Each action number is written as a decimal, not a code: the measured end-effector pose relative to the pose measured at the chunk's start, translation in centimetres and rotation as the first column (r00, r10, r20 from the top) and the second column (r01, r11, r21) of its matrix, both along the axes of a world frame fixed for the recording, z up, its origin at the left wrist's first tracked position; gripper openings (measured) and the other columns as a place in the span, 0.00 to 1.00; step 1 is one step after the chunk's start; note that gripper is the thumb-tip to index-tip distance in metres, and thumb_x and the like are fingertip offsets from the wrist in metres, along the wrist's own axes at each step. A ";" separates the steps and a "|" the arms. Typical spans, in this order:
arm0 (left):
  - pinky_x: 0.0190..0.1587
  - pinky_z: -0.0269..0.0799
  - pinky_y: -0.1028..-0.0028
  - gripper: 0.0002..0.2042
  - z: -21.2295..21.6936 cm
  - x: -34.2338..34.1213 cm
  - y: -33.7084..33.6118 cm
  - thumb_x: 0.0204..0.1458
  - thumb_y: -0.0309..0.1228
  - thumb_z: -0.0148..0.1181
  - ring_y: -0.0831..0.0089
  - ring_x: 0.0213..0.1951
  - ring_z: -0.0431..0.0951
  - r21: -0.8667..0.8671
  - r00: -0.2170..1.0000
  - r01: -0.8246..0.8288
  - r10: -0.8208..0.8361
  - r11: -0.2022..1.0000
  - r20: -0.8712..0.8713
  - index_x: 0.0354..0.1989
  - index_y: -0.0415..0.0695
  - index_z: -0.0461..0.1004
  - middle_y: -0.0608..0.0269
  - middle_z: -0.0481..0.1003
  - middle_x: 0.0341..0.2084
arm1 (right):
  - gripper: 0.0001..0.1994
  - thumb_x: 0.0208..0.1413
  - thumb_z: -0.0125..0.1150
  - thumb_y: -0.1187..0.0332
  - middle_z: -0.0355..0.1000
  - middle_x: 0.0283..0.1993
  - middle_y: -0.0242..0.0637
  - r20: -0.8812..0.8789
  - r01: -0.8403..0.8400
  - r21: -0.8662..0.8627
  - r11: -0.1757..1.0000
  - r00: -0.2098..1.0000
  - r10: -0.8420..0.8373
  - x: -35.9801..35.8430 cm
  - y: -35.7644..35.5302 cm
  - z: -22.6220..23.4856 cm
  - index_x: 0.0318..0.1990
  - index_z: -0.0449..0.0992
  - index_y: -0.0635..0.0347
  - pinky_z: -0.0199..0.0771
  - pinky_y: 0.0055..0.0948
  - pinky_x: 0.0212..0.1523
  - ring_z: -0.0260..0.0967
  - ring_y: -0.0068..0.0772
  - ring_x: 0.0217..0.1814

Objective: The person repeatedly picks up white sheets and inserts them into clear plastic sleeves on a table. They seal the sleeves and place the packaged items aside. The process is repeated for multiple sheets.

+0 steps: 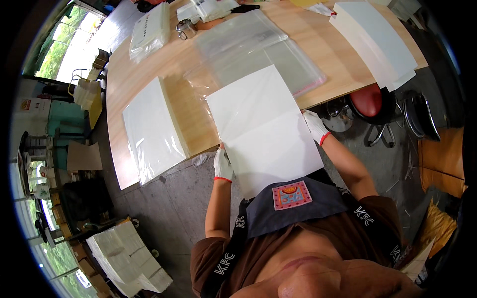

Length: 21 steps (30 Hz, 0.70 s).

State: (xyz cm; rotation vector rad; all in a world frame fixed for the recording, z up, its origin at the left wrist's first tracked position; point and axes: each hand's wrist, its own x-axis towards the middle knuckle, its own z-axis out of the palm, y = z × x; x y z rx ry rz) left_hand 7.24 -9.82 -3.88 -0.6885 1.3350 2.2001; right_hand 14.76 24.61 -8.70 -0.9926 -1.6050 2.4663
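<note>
A large white paper sheet (268,134), or a thin stack of them, lies in front of me, its far corner over the table's contents and its near edge against my apron. My left hand (223,165), in a white glove with a red cuff, grips its left edge; part of the fingers is hidden. Gloved the same way, my right hand (316,126) closes on the right edge, fingertips partly behind the paper. Beyond the paper lies a pile of clear plastic bags (248,42). Loose clear film (198,82) shows beside the sheet's far left corner.
On the wooden table (119,94), a film-wrapped stack of white sheets (151,129) lies left and a white paper stack (372,42) right. Farther back are a wrapped package (150,31) and a metal cup (186,29). A red stool (366,101) stands beneath the right edge.
</note>
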 end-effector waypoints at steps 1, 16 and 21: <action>0.26 0.68 0.77 0.11 0.6 0.1 0.6 0.57 0.40 0.51 0.78 0.25 0.71 -0.016 0.999 -0.027 0.027 1.000 -0.017 0.35 0.46 0.72 0.71 0.70 0.23 | 0.09 0.55 0.44 0.71 0.63 0.24 0.25 -0.027 0.000 0.073 0.997 1.000 0.002 -0.1 0.5 -0.6 0.31 0.72 0.62 0.61 0.18 0.30 0.58 0.17 0.27; 0.28 0.68 0.77 0.08 -1.5 5.0 1.6 0.55 0.28 0.46 0.78 0.25 0.71 -0.167 0.988 -0.107 0.085 0.980 -0.130 0.34 0.43 0.73 0.68 0.73 0.26 | 0.11 0.53 0.48 0.65 0.70 0.28 0.41 0.173 -0.345 0.701 0.624 0.931 0.321 3.4 4.5 1.8 0.34 0.71 0.65 0.66 0.28 0.37 0.65 0.30 0.30; 0.29 0.69 0.75 0.09 -3.0 7.6 1.6 0.56 0.30 0.46 0.76 0.27 0.72 -0.259 0.991 -0.130 0.116 0.957 -0.067 0.34 0.41 0.73 0.67 0.73 0.26 | 0.08 0.54 0.48 0.68 0.60 0.21 0.30 0.228 -0.313 0.549 0.775 0.948 0.221 5.9 3.0 -0.3 0.26 0.66 0.61 0.60 0.26 0.29 0.54 0.20 0.26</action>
